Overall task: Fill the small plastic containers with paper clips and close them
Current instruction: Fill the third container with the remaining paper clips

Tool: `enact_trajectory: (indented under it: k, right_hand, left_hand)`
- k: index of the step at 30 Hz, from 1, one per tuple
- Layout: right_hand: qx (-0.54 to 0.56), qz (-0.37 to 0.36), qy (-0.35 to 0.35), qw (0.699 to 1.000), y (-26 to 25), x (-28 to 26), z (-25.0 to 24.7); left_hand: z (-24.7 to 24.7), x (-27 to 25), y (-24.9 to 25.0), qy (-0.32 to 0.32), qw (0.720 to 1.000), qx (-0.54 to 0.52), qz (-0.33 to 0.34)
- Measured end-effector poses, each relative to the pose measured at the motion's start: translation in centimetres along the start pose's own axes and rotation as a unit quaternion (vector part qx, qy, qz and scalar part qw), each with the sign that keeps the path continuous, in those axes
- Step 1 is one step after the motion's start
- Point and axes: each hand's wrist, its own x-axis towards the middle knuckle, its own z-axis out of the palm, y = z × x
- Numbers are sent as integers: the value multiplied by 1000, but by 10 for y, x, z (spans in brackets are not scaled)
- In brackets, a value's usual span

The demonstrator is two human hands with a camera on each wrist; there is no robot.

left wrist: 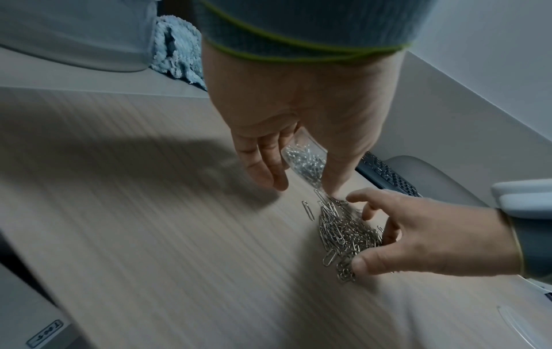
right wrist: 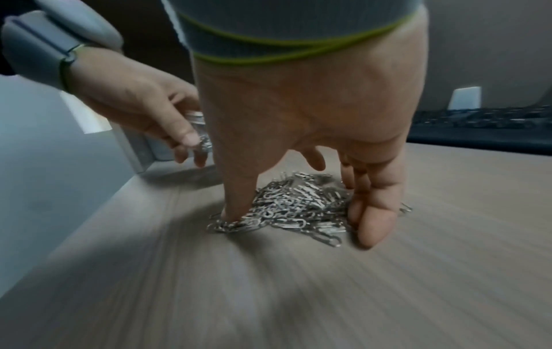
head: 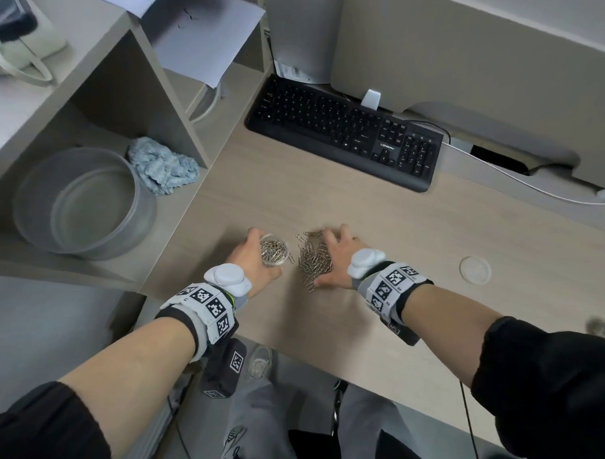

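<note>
My left hand [head: 250,257] grips a small clear plastic container [head: 274,253], tilted, with several paper clips inside; the wrist view shows the container [left wrist: 304,158] between my thumb and fingers, just above the desk. Right of it lies a pile of silver paper clips [head: 312,260] on the desk. My right hand [head: 336,260] arches over the pile [right wrist: 298,207], thumb at the near end and fingers curled round the far side. One loose clip [left wrist: 308,210] lies beside the pile. A clear round lid [head: 475,270] lies flat to the right, apart from both hands.
A black keyboard [head: 345,131] sits at the back of the desk, with a white cable [head: 519,180] to its right. On the lower shelf at the left stand a grey round tub [head: 84,202] and a crumpled blue cloth [head: 162,169]. The desk's front edge is just behind my wrists.
</note>
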Motion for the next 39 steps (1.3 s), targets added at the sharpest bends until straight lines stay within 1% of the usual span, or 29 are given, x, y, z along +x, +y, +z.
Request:
enact_trajectory:
  k: [3,6,8,12,14,17,18,19,20,22,23,24,25,27,29,31,33,35,36,37,39]
  right_hand:
    - [-40,-39,-2,998,-15,3,3]
    - [-42,-72,-16,996,-19,5,5]
    - [-45,-78,-25,996,-19,6,6]
    - [-22,-71,-21,997,-9,6,8]
    - [-8,-54,-25,998,-4,6,4]
    - [105,2,-27,994,8,5,-8]
    - [153,34,-24,987,13,5,-12]
    - [219,61,-22,974,17,3,-16]
    - [292,88,-25,952,20,2,-20]
    - [430,116,-34,895,23,-3,-31]
    - [476,112,-37,871,23,-6,-37]
    - [508,102,-40,854,22,-9,-44]
    - [531,89,-40,842,20,-12,-51]
    - [552,62,-35,831,14,-16,-62]
    - [551,39,-27,833,7,-20,-71]
    - [531,20,-21,847,-1,-23,-76]
    - [487,2,-11,873,-8,-23,-76]
    - [414,-20,14,910,-14,-25,-76]
    - [382,-32,24,923,-16,-26,-76]
    - [365,-41,29,930,-18,-27,-76]
    - [361,-48,31,931,-20,-28,-75]
  left_hand:
    - [-1,0,-1,-2,1000,-3,-6]
    - [-2,1,-2,-4,1000,-3,-8]
    - [-2,2,-2,-5,1000,-4,-9]
    - [0,3,0,-11,1000,-5,-5]
    - [2,3,1,-13,1000,1,0]
    - [6,2,4,-19,1000,10,9]
    - [8,1,6,-21,1000,16,12]
    - [10,1,9,-23,999,23,14]
    - [11,1,12,-24,999,30,18]
    - [14,2,20,-29,998,42,29]
    - [16,2,24,-30,998,45,34]
    - [18,3,27,-31,998,45,39]
    - [20,4,31,-31,998,45,44]
    - [22,4,38,-31,997,44,47]
    - [25,2,44,-32,997,43,54]
    - [26,1,49,-31,997,39,64]
    - [26,1,53,-31,996,32,75]
    - [25,0,55,-33,996,24,80]
    - [24,0,56,-31,996,22,79]
    - [24,0,56,-30,996,21,79]
    - [23,0,55,-28,996,20,77]
